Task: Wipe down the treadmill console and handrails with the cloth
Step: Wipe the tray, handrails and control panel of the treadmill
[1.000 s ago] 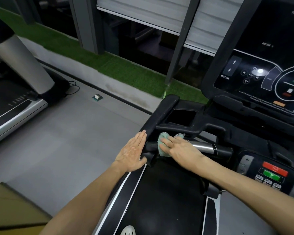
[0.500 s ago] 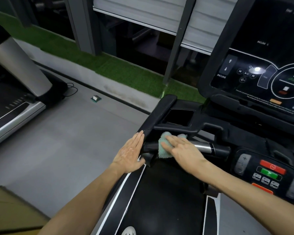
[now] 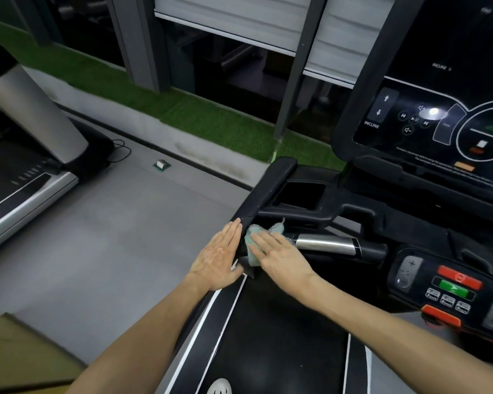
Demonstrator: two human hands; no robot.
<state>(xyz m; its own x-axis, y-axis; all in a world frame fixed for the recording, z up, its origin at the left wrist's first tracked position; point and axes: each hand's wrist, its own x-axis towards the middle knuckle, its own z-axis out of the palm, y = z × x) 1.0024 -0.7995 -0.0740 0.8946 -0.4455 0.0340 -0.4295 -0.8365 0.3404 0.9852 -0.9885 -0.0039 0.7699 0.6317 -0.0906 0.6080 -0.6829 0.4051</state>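
A pale green cloth point(image 3: 251, 237) lies bunched on the left end of the treadmill's front handlebar point(image 3: 325, 244), where it meets the black left handrail point(image 3: 268, 186). My right hand point(image 3: 279, 255) presses flat on the cloth with straight fingers. Beside it, my left hand point(image 3: 218, 255) rests flat with straight fingers against the outer side of the left handrail. The dark console screen point(image 3: 444, 120) stands at the upper right, and a button panel point(image 3: 453, 285) sits to the right of the handlebar.
The black treadmill belt point(image 3: 268, 336) runs below my arms. A second treadmill point(image 3: 20, 177) stands at the far left across grey floor point(image 3: 111, 228). A small box point(image 3: 162, 165) lies on the floor near a strip of green turf point(image 3: 211, 115).
My right hand has slid the cloth a little left along the handlebar toward the handrail joint. My left hand has stayed on the handrail's side.
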